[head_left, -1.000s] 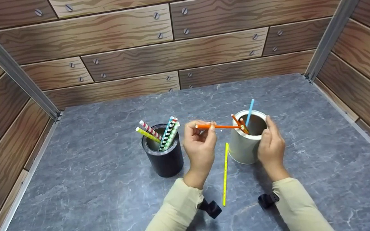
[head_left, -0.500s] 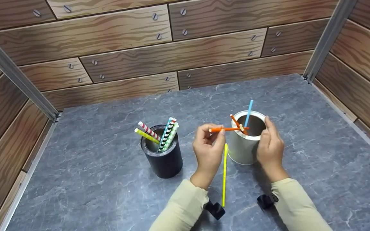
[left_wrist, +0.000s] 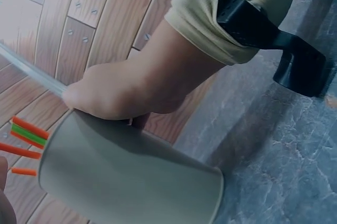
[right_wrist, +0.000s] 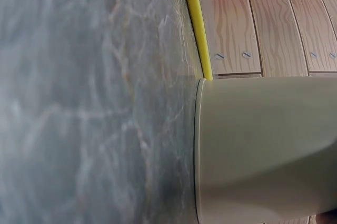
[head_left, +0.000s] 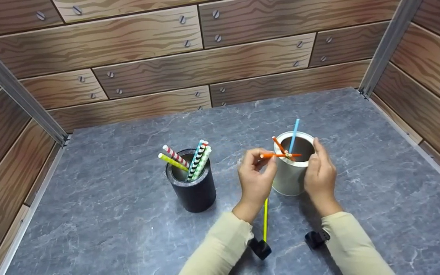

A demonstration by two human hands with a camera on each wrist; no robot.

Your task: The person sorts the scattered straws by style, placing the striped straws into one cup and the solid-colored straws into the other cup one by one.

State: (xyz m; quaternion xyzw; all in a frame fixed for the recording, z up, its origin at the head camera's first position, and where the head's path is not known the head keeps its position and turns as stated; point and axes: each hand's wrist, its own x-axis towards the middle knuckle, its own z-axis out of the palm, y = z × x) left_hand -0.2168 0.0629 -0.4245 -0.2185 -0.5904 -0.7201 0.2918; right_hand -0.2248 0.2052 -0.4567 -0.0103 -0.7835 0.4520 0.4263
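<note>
My left hand [head_left: 257,172] pinches an orange straw [head_left: 267,156] between thumb and fingers, held nearly level. The straw's right end reaches over the mouth of a whitish can [head_left: 288,179], crossing other straws there. Around the can's right side my right hand [head_left: 321,175] holds it near the rim. A light blue straw [head_left: 294,131] and a tilted orange straw [head_left: 277,143] stick out of the can; a green straw [left_wrist: 29,134] also shows in the left wrist view. On the tabletop, a yellow straw [head_left: 265,221] lies partly hidden behind my left hand.
A black cup [head_left: 195,196] stands left of my left hand, holding several straws: a red-striped one [head_left: 176,156], a yellow one, and blue, black-striped and green ones. Wood-patterned panels [head_left: 147,72] enclose the grey marbled table [head_left: 101,191]. Each wrist wears a black camera [head_left: 261,249].
My left hand has moved right with the orange straw, whose end now extends farther over the can's mouth. It now covers the upper part of the yellow straw. My right hand stays on the can.
</note>
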